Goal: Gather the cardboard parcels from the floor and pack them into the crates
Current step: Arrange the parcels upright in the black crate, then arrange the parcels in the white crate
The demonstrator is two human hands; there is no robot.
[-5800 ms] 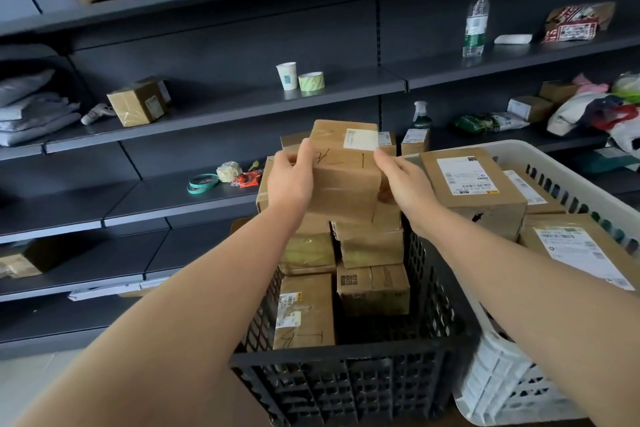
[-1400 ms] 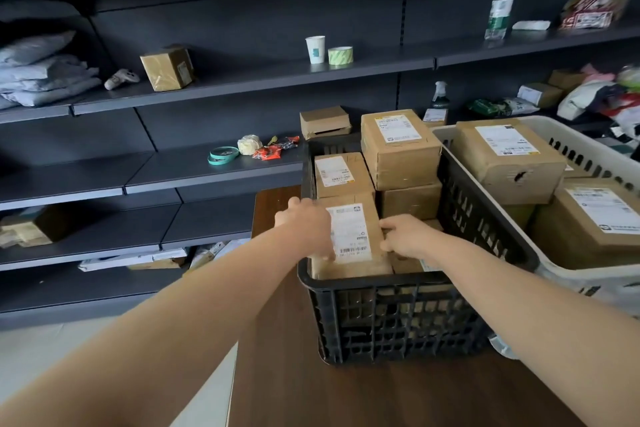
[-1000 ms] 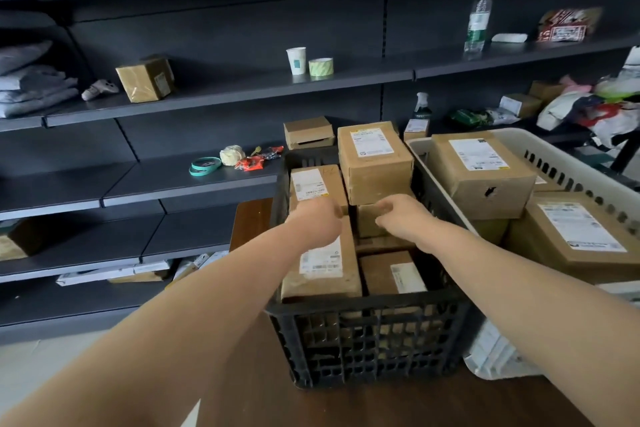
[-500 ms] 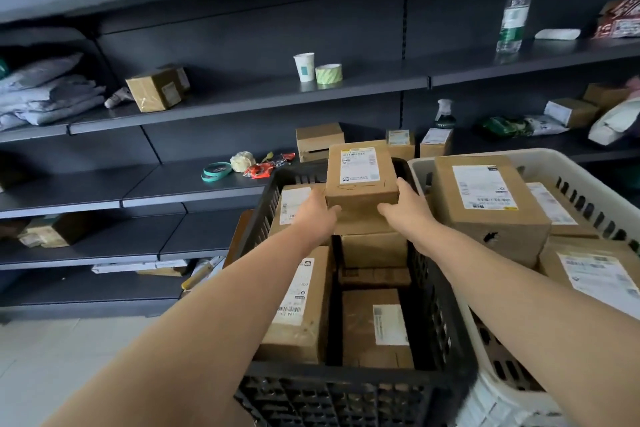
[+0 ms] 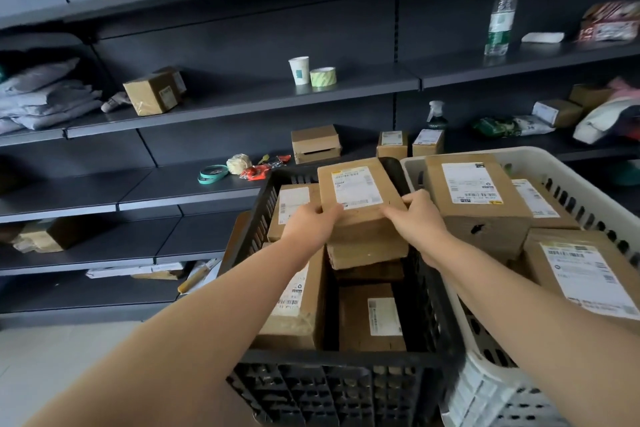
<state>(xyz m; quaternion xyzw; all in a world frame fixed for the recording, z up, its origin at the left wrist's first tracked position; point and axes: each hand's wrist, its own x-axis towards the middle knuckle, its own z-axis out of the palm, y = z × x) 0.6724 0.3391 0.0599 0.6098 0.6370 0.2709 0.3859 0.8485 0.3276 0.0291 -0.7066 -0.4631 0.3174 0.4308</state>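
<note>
Over the far half of the black crate [image 5: 346, 362], both hands now clamp the top parcel [image 5: 360, 198], the one with the white label facing up. The left hand [image 5: 311, 222] grips its near left corner with the thumb on top. The right hand [image 5: 419, 215] pinches the near right corner the same way.

A little over a second ago the hands were at the tall parcel [image 5: 301, 302] standing on edge at the crate's near left. That one now stands alone against the wall, so it looks settled. Since half a second ago the grip on the top parcel has tightened, with thumbs over the edge. It rests slightly tilted on the parcel below [image 5: 367, 251].

I judge this to be tidying of the stack rather than fresh loading. Whether the parcel is about to be lifted or pressed flat, I cannot tell. The white crate [image 5: 485, 392] just beside it is also piled with parcels.
</note>
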